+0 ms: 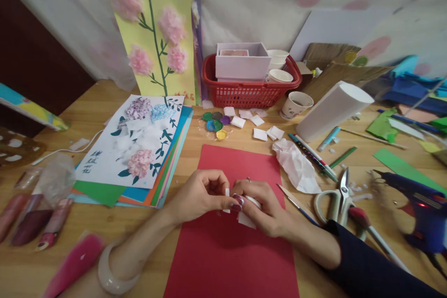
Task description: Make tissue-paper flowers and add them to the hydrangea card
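Note:
Above a red sheet of paper (230, 256), my two hands meet at the fingertips. My left hand (206, 195) pinches a small white piece of paper (227, 193) between thumb and fingers. Close against it, my right hand (261, 205) is curled round a white folded paper (246, 220), whose corner sticks out below the fingers. Much of that paper is hidden in the grip. Similar small white squares (260, 134) lie scattered behind the red sheet. A crumpled white tissue (295, 167) touches the sheet's far right corner.
Scissors (340, 200), a thin brush (296, 202) and a blue glue gun (415, 209) lie to the right. Paint lids (217, 125) and a paper cup (296, 104) stand before a red basket (240, 95). A flower picture (104, 158) tops coloured sheets at left.

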Tool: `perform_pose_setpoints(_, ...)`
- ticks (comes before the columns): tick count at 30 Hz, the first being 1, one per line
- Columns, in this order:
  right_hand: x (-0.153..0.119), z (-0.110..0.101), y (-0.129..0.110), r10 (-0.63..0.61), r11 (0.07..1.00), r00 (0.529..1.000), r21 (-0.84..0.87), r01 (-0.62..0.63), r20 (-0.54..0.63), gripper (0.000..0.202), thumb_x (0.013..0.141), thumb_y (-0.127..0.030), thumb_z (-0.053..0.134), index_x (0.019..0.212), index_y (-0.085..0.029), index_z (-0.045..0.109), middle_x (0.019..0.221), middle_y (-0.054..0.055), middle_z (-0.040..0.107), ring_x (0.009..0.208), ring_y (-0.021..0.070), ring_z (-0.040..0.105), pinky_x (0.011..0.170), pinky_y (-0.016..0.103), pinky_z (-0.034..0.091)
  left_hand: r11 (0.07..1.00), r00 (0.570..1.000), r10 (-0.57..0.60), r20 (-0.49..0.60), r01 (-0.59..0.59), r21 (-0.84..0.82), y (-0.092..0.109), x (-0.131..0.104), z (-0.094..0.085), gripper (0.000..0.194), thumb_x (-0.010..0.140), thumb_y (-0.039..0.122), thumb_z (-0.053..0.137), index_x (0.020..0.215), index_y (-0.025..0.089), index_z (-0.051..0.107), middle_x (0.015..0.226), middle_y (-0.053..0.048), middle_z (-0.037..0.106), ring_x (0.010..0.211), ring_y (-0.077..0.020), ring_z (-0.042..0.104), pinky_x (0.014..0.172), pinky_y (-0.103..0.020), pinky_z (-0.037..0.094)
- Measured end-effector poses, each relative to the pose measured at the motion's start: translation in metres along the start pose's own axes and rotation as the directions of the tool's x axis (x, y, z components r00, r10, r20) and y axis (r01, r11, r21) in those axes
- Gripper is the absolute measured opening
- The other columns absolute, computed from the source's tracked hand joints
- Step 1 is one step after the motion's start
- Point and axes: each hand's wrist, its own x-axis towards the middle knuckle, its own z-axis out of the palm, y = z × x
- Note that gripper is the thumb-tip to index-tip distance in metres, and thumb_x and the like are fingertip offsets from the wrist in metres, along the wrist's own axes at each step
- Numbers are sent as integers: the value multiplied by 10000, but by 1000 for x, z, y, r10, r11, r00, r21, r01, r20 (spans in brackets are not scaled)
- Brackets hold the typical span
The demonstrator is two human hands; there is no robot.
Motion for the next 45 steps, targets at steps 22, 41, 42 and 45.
perform_pose_setpoints(22, 4, 0, 2, 188, 975, 982, 118, -188, 15, 437, 974, -487, 391, 718, -172, 553, 616, 3, 547, 541, 107, 464, 511, 210, 372, 997, 1000, 28, -4, -27, 69, 7, -1, -3, 237, 833, 372, 586, 731, 160, 557, 644, -5, 603, 618, -134, 593, 612, -251, 475)
perform_pose_setpoints(41, 4, 0, 2, 156, 988, 988, 16, -156, 3, 401, 981, -436, 379, 710, -180, 528, 619, 8, 557, 557, 118, 480, 535, 227, 395, 897, 986, 138, 88, -162, 410, 9, -5, -6, 145, 814, 211, 487, 698, 170, 563, 681, 2, 602, 648, -131, 534, 607, -230, 385)
perform_pose_setpoints(42, 4, 0, 2, 158, 987, 987, 17, -158, 0, 406, 982, -437, 378, 702, -181, 523, 613, 4, 550, 554, 116, 473, 532, 225, 392, 899, 987, 136, 88, -160, 408, 9, -5, -6, 140, 812, 213, 490, 699, 171, 563, 681, 3, 599, 651, -131, 535, 612, -230, 389)
perform_pose_setpoints(45, 4, 0, 3, 154, 988, 988, 27, -154, -5, 405, 982, -435, 382, 700, -180, 522, 603, -4, 540, 545, 110, 460, 525, 219, 383, 899, 990, 120, 72, -139, 415, 9, -5, -6, 135, 807, 230, 496, 701, 171, 557, 681, 3, 582, 649, -132, 522, 606, -231, 389)
